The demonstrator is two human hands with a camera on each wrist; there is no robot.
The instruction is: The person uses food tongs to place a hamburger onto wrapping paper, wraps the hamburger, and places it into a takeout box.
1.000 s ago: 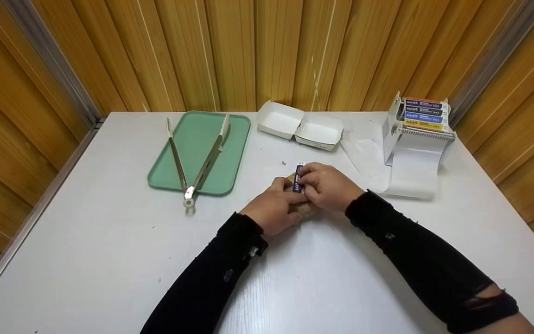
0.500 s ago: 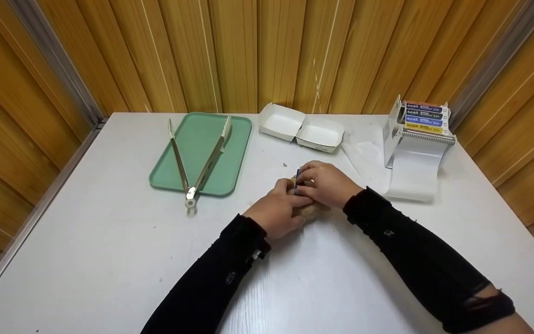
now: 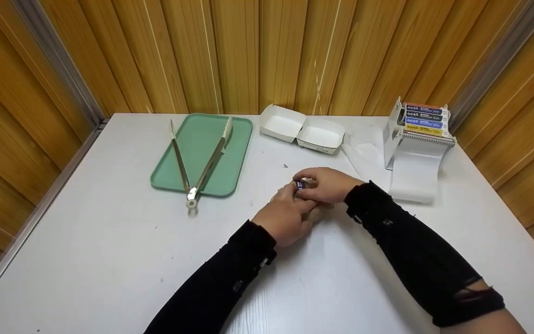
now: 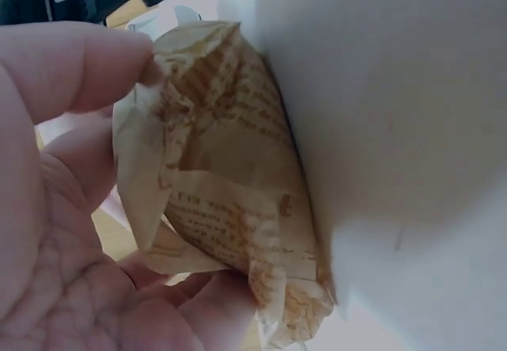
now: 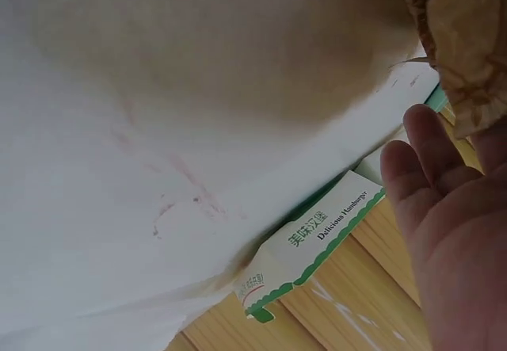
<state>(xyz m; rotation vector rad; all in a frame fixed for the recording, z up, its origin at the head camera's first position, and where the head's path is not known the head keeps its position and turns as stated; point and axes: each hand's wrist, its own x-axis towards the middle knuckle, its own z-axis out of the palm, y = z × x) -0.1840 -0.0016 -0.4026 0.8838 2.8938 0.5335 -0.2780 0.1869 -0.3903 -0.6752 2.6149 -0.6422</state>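
A brown paper-wrapped bundle with printed lettering [image 4: 230,153] sits low over the white table. My left hand [image 3: 285,220] grips it, thumb on one side and fingers on the other in the left wrist view. On the bundle's upper side lies a small dark blue label [image 3: 300,185], partly covered by fingers. The index finger and thumb of my right hand [image 3: 329,184] pinch the label against the wrapper. In the right wrist view, the other right fingers [image 5: 404,181] stand beside the crumpled paper. Both hands hide most of the bundle in the head view.
A white burger box [image 3: 320,134] lies unfolded at the back. Steel tongs [image 3: 214,160] rest spread across a green tray [image 3: 165,178] at left. At right stands a label dispenser [image 3: 422,121] with a white strip [image 3: 415,176] hanging out, near thin white paper [image 3: 366,155].
The label, upright between the right fingers before, now lies mostly under them at the bundle. Both hands have shifted slightly toward the person, the left also a little rightward.
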